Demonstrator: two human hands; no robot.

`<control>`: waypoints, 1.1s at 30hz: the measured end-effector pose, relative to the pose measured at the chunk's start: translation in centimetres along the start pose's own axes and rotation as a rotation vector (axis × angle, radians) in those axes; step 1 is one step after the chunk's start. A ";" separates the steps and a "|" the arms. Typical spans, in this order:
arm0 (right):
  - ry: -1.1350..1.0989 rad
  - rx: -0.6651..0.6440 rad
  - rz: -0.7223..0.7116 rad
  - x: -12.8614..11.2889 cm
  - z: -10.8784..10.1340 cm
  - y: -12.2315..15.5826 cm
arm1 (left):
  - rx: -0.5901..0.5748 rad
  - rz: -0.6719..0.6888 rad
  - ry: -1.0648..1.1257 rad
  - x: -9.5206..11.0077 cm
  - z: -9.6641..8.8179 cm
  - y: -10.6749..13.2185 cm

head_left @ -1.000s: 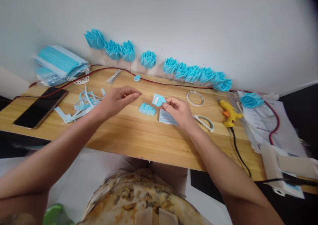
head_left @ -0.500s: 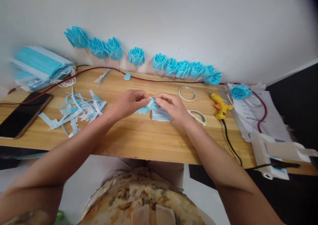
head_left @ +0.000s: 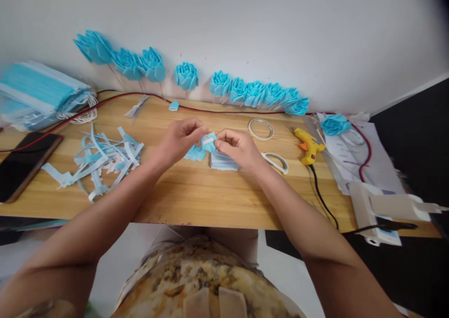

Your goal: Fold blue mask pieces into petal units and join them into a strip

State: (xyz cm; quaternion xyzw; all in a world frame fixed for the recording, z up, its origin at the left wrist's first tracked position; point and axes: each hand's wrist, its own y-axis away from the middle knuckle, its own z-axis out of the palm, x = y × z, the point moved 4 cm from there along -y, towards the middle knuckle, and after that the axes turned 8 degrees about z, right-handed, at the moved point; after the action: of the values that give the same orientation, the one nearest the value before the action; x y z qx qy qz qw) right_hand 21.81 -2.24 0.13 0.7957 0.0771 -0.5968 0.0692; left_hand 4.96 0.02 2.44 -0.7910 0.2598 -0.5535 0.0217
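A small light-blue piece of mask fabric (head_left: pixel 208 145) with a white strip across it is pinched at its right edge by my right hand (head_left: pixel 239 148). My left hand (head_left: pixel 183 139) is closed in a pinch at the upper left edge of that piece; what lies between its fingertips is too small to make out. Under the hands, several cut blue pieces (head_left: pixel 195 153) lie on the table. A stack of folded blue fabric (head_left: pixel 223 162) sits partly beneath my right hand.
Blue fabric flowers (head_left: pixel 186 76) on sticks lean along the wall. Cut strips (head_left: pixel 101 159), a phone (head_left: pixel 26 166) and a pile of masks (head_left: pixel 42 91) are at left. Tape rolls (head_left: pixel 260 129), a yellow glue gun (head_left: pixel 308 145) and a power strip (head_left: pixel 373 215) lie at right.
The fabric piece has turned so its white strip shows more, and my left fingers have shifted up to its upper edge. The camera view has shifted slightly.
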 end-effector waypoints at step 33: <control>0.341 0.385 -0.376 -1.6 0.6 1.5 | 0.241 0.437 -0.534 1.2 0.9 2.1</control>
State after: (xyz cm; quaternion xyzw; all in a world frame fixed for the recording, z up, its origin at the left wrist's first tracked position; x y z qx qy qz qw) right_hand 21.05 -3.87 1.55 0.8545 0.1190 -0.4609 -0.2080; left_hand 5.25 -2.52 2.44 -0.8254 0.3406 -0.3363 0.2994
